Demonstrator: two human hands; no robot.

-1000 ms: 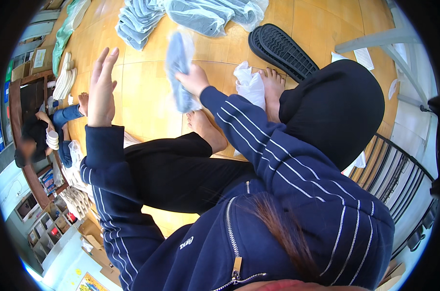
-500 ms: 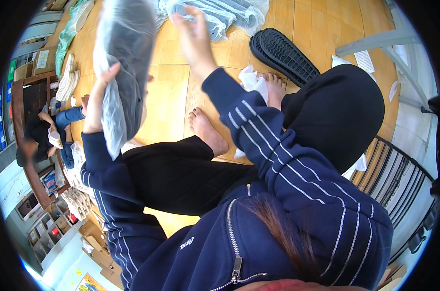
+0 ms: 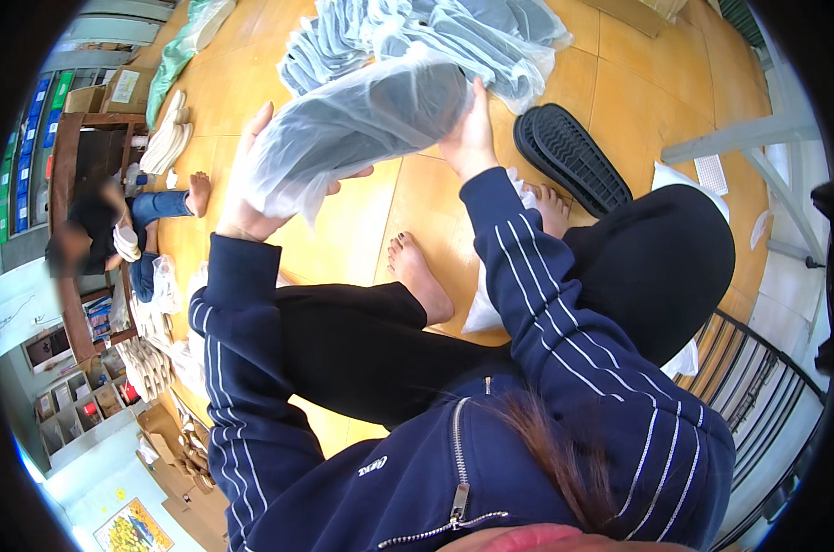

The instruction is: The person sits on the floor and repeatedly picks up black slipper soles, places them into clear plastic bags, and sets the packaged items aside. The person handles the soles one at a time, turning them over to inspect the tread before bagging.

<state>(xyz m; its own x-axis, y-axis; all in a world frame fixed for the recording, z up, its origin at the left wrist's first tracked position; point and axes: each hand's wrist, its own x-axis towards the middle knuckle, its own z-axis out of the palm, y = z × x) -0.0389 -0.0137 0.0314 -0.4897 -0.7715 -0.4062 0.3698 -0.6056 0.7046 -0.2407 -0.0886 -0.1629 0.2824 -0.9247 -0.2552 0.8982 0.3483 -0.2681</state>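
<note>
Between my two hands is a cloudy clear plastic bag [image 3: 366, 124] with a dark, long, sole-shaped thing inside, lying crosswise in the air above the floor. My left hand [image 3: 251, 189] is wrapped round the bag's loose near-left end, its thumb up and fingertips showing beneath. At the far-right end, my right hand [image 3: 470, 133] grips the bag with its thumb along the edge. A pair of black ridged shoe soles [image 3: 573, 158] lies on the floor to the right, apart from my hands.
Behind the held bag lies a pile of similar plastic-wrapped dark pieces [image 3: 518, 46]. White plastic [image 3: 484, 304] lies near my bare feet. A grey metal frame [image 3: 743, 138] stands right. On the left another person [image 3: 90, 225] sits holding pale soles, near shelves and stacked pale soles [image 3: 168, 138].
The bag has swung from upright at the left to crosswise in front of me. My right hand, free of it before, now grips its far end. The view has shifted slightly.
</note>
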